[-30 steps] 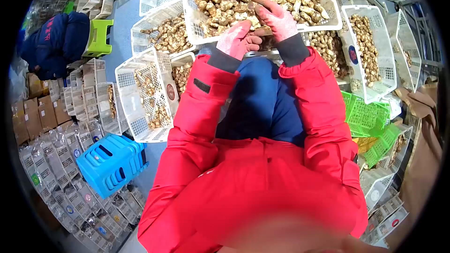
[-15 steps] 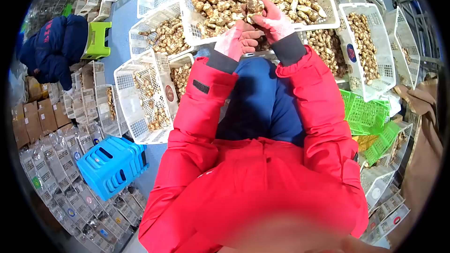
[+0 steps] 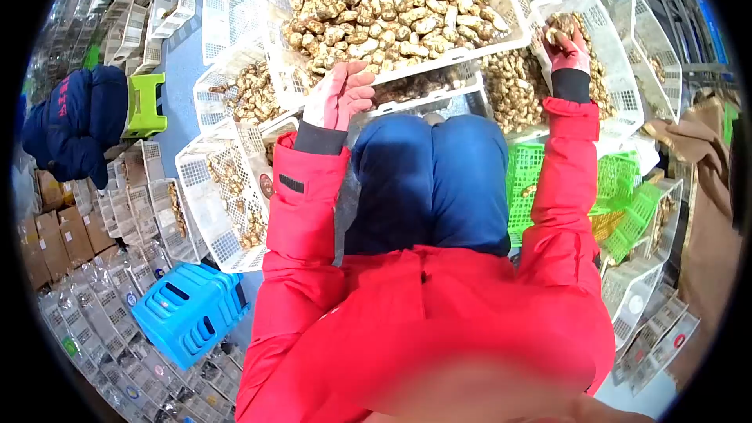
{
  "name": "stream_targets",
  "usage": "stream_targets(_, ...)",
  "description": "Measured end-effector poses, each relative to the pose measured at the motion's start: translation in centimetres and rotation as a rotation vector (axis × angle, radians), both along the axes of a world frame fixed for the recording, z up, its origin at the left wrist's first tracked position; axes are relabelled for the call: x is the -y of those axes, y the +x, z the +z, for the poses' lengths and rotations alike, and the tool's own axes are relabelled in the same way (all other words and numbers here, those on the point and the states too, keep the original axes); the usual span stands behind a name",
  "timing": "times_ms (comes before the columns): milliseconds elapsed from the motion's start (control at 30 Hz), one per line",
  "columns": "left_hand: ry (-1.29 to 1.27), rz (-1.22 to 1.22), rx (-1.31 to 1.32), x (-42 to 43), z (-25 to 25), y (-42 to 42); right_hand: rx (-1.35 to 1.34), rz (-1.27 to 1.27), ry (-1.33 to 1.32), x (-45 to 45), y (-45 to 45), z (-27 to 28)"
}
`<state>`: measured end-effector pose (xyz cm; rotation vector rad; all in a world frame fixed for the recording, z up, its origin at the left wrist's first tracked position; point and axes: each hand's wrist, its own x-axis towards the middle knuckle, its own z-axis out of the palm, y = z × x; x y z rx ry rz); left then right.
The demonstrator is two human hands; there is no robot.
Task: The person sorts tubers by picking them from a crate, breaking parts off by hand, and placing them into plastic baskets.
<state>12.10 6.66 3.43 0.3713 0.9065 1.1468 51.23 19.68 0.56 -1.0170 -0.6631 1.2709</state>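
A large white basket in front of me is heaped with brown and cream, knobbly mushroom-like pieces. At its near edge, my left hand lies palm up, fingers apart, holding nothing. My right hand is over the white basket on the right, its fingers round a brown piece at the upper end of that basket. More such pieces fill the basket between the two, below the large one.
A blue stool stands at lower left, and a green stool beside a person in a dark jacket. Green baskets are at my right. White baskets surround me; boxes are far left.
My right hand has moved right from the large basket to the right-hand one with a piece. My left hand has opened and shifted left. The view has shifted too.
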Motion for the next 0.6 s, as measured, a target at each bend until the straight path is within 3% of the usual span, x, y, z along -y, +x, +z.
stream_targets(67,-0.006,-0.009,0.080,0.0,-0.4,-0.5,0.081,-0.043,-0.352,-4.7,4.1,-8.5)
stream_targets(133,0.090,-0.028,0.122,0.1,0.1,-0.6,0.283,0.165,-0.431,-7.5,4.4,-13.5)
stream_targets(167,0.167,-0.120,0.155,-0.4,-0.3,-1.4,0.012,0.073,-0.357,-11.9,7.0,-21.6)
stream_targets(200,0.156,-0.028,-0.064,-0.1,0.4,-1.3,0.154,0.366,-0.338,-15.9,11.0,-28.3)
stream_targets(267,0.172,0.093,-0.294,-0.2,0.6,-1.3,-0.044,0.207,-0.317,-16.9,6.1,-23.5)
stream_targets(300,0.219,0.145,-0.365,-0.6,1.2,-0.9,0.315,0.120,-0.250,-15.4,3.8,-19.0)
stream_targets(367,0.340,0.247,-0.530,-1.7,-0.7,-0.8,0.297,-0.056,-0.195,-14.6,2.3,-12.8)
stream_targets(433,0.349,0.141,-0.850,-2.3,-0.3,0.9,0.087,-0.063,-0.090,-14.3,1.6,-7.7)
stream_targets(467,0.326,0.031,-0.972,-2.3,-1.3,1.1,0.253,0.015,0.029,-12.8,1.0,-4.4)
stream_targets(533,0.453,-0.151,-1.499,-2.0,-2.1,1.8,0.379,0.076,0.118,-9.5,-3.7,2.5)
stream_targets(600,0.460,-0.181,-1.579,-1.7,-2.0,2.1,0.432,0.351,0.184,-9.9,-7.7,3.0)
